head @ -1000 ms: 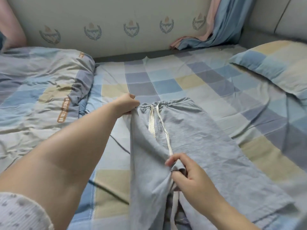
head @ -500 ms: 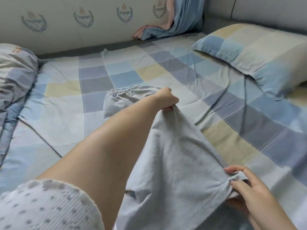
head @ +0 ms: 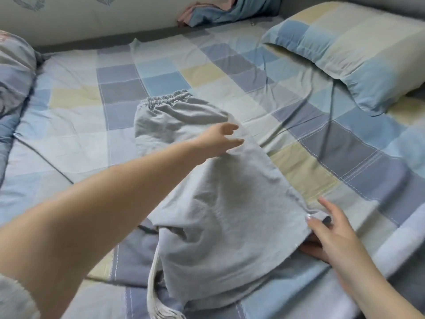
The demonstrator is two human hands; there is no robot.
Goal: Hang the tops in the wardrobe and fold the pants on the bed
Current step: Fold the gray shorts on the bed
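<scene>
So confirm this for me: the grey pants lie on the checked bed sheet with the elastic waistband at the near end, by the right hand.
Not quite. The head view shows the waistband of the pants at the far end, away from the right hand. The rest holds.

A person's two bare forearms reach over a checked bedsheet. The left hand follows a long bare arm ending in a short, pale grey, fuzzy knit sleeve nearest the camera. The right hand shows pale, glossy fingernails; no sleeve appears.
</scene>
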